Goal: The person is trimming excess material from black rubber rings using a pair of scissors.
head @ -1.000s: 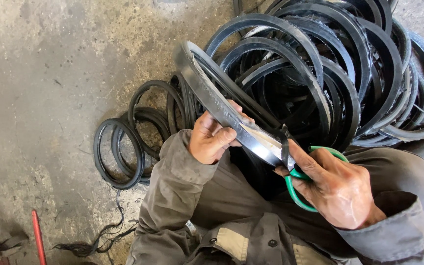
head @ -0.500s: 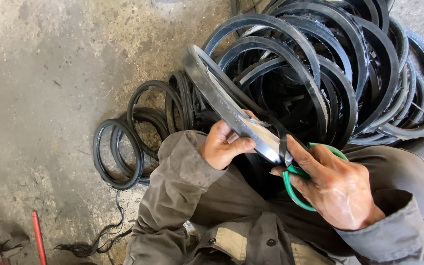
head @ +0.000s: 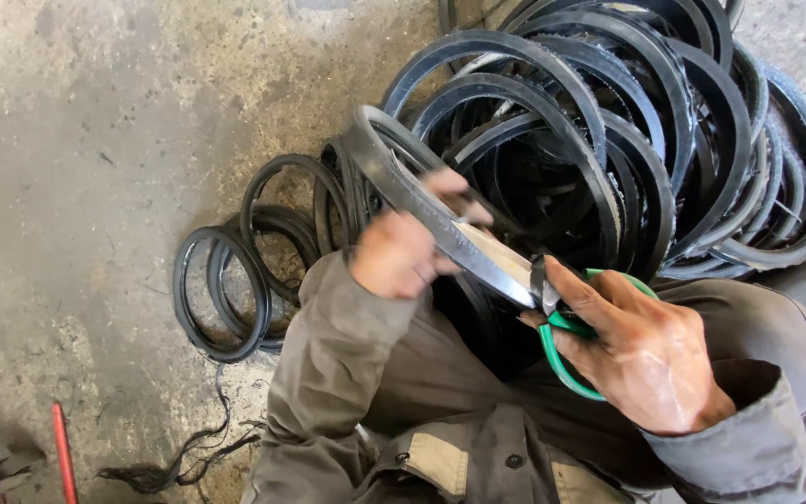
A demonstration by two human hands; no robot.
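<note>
Left hand clamped on rubber strip, right hand gripping green scissors, blades biting into strip. Tire pile behind.

Bright daylight falls from above onto the concrete floor, leaving it pale and evenly lit. The scissor blades catch a sharp glint. The piled rubber rings stay dark with thin highlights. The left hand is slightly motion-blurred; the edges bend a little.
</note>
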